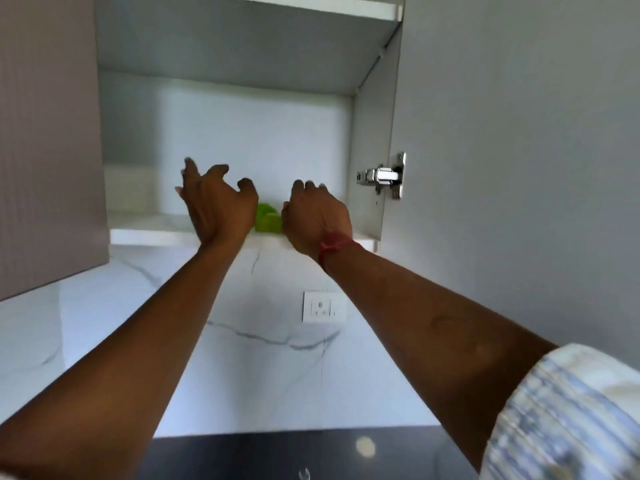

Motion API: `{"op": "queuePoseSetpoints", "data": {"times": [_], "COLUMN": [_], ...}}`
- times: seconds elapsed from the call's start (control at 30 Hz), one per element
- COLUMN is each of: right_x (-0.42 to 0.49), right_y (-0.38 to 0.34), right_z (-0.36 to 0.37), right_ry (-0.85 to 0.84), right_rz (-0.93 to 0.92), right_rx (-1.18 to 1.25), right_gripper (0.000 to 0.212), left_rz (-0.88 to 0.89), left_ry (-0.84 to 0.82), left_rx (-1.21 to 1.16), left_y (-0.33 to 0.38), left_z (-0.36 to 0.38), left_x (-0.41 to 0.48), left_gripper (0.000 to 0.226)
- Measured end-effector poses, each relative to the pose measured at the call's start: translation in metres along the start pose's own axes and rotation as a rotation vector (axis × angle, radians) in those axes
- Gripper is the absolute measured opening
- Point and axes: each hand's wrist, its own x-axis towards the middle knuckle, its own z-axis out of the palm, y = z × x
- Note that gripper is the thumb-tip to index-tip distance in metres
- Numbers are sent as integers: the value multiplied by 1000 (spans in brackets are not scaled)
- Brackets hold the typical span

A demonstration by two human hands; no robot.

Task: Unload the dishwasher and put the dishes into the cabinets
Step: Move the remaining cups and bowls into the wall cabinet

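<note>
Overhead, left hand (pixel 218 202) spread wide, empty, right hand (pixel 317 216) curled beside green item (pixel 266 220), grip unclear.

The head camera looks upward at close range into the open cabinet (pixel 242 133).

It was a home kitchen: an open wall cabinet (pixel 239 140) hung above marble backsplash (pixel 263 358) and wall socket (pixel 323 307).

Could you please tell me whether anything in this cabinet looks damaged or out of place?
Nothing stands out. A green item sits on the lower shelf between the left hand and right hand, too hidden to judge its pose.
</note>
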Motion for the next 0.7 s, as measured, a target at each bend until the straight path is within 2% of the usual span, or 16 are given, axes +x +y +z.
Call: {"op": "queuePoseSetpoints", "data": {"times": [0.13,0.23,0.3,0.4,0.5,0.57,0.7], "right_x": [-93,-181,-243,-333,-415,-471,-563], "right_y": [-12,-1,16,56,107,149,224], "right_z": [-17,-30,-37,-64,-105,-140,-194], "right_ry": [75,1,-42,-165,-412,-534,-630], "right_rz": [-89,-85,-96,-171,-209,-176,-47], "right_rx": [133,260,288,278,222,195,184], "right_gripper": [31,37,42,52,64,66,67], "left_rz": [184,186,163,190,244,274,243], "left_ry": [-40,-60,-137,-271,-439,-556,-761], "left_rx": [-23,-19,23,91,138,146,138], "left_y": [10,6,2,9,29,51,100], "left_z": [-35,-63,-81,-106,-124,-131,-138], "left_x": [-94,-180,-240,-335,-422,-481,-589], "left_gripper": [42,39,38,41,47,52,60]}}
